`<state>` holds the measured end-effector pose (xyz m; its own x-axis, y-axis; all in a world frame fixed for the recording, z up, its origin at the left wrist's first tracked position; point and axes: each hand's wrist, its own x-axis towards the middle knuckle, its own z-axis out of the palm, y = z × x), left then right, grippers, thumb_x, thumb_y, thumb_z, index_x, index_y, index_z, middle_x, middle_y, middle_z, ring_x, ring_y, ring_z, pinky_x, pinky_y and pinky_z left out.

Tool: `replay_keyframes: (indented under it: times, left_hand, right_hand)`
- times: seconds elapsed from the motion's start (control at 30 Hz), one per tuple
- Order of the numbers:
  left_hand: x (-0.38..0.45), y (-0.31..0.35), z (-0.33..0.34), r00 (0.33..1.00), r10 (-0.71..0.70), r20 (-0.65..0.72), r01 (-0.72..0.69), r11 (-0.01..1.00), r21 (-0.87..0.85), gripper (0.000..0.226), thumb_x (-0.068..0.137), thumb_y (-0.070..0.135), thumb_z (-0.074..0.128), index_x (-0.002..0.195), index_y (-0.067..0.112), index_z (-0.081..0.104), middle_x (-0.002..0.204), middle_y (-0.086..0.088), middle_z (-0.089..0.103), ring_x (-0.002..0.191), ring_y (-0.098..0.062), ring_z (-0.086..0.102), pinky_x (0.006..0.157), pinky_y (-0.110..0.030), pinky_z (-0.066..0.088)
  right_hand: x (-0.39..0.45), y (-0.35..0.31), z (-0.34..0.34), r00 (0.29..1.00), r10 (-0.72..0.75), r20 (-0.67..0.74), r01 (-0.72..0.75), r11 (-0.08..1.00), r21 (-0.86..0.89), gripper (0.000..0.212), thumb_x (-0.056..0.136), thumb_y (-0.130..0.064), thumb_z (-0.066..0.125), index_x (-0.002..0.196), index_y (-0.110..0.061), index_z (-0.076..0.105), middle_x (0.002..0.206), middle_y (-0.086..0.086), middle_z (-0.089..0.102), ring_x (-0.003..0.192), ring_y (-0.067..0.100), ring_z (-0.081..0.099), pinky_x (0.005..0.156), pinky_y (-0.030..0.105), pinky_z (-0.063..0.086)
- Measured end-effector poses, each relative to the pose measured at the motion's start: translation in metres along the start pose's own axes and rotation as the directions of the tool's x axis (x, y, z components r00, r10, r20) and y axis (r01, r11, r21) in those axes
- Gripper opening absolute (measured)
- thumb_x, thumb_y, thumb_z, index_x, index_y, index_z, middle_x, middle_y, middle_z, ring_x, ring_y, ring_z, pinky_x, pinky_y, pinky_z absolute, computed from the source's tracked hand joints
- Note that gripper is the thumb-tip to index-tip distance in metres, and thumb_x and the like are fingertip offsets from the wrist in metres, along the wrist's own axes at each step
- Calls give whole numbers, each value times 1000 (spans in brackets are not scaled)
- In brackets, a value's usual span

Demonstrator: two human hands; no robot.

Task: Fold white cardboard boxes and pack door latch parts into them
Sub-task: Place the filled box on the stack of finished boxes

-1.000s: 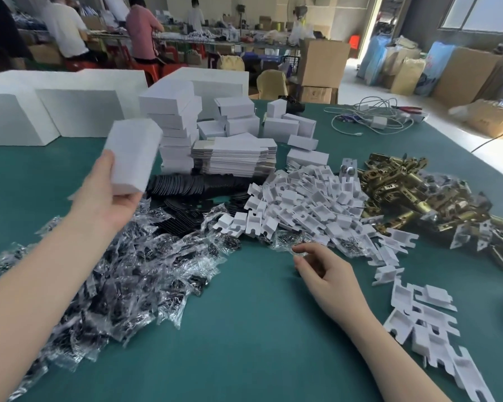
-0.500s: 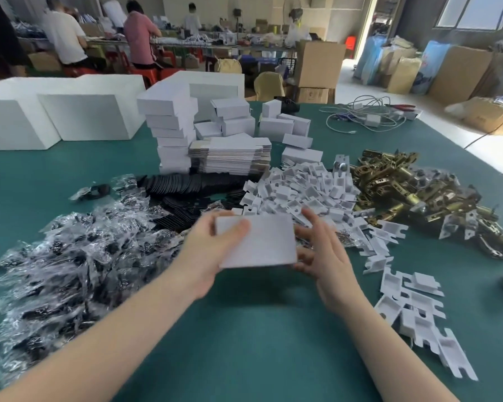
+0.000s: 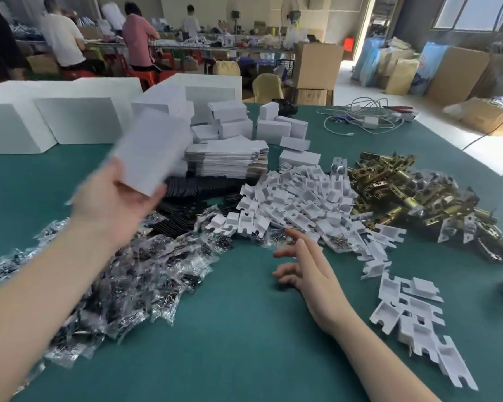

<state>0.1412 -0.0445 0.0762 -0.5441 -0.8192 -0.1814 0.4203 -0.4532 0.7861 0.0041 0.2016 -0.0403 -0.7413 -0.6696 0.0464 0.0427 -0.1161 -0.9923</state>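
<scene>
My left hand grips a folded white cardboard box, blurred by motion, raised over the table at the left in front of a stack of folded boxes. My right hand hovers over the green table with fingers spread and nothing in it, just in front of a heap of white plastic inserts. Brass door latches lie piled at the right. A stack of flat unfolded box blanks sits behind the inserts.
Clear bags of small dark parts cover the left of the table. Black plates lie behind them. More white inserts lie at the right front. Large white boxes and cables stand at the back. People work at far tables.
Half a second ago both hands held the box low at the centre. Now my left hand has carried it up and to the left, and my right hand has let go.
</scene>
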Motion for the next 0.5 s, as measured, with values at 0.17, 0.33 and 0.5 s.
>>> replay_keyframes:
  times: [0.17,0.33,0.5]
  left_hand:
    - [104,47,-45,862,172,-477,-214,976,-33,34,100,17,39,131,23,53,119,7,65,98,-8,63,60,-15,55]
    - [162,39,-40,843,193,-502,-59,961,271,47,94,1,51,139,15,42,130,-5,59,106,-19,63,76,-32,59]
    - [198,20,-29,865,213,-455,23,887,461,49,92,3,62,137,7,42,136,-15,55,114,-27,62,90,-42,55]
  right_hand:
    - [2,3,2,1000,6,1,-6,1000,-20,39,86,-55,48,116,-35,62,87,2,70,72,18,63,66,26,50]
    - [6,5,-3,999,48,-20,-47,998,38,35,82,-55,51,103,-36,70,82,5,69,70,19,64,63,23,50]
    - [9,6,-5,997,77,-33,-71,987,142,39,76,-51,58,101,-24,72,76,10,66,65,21,62,59,24,50]
